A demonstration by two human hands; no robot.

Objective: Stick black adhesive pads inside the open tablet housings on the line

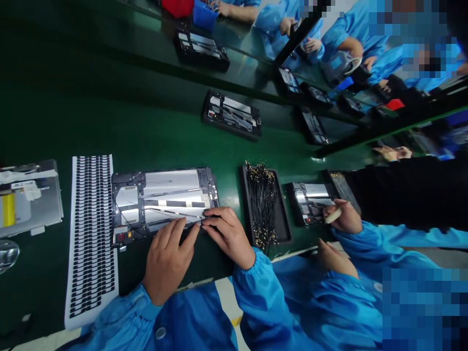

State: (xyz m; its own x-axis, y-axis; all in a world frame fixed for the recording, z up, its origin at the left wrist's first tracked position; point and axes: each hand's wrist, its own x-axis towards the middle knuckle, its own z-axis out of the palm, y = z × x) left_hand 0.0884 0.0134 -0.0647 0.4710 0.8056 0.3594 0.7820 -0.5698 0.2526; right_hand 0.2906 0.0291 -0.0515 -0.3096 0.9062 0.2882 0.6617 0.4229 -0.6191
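Note:
An opened flat device (164, 200) with silver plates and thin cables lies in front of me on the green belt (146, 126). My left hand (168, 258) rests at its near edge, fingers stretched flat toward the cable. My right hand (226, 234) lies beside it, fingertips pinched on a thin black cable (175, 214) at the device's lower edge. Both sleeves are blue.
A white sheet of small black stickers (91, 234) lies left of the device, and another open unit (29, 200) sits further left. A black tray of gold-tipped cables (265, 204) stands to the right. A neighbouring person's hand (343, 217) works on another device (310, 200). More devices ride the belt beyond.

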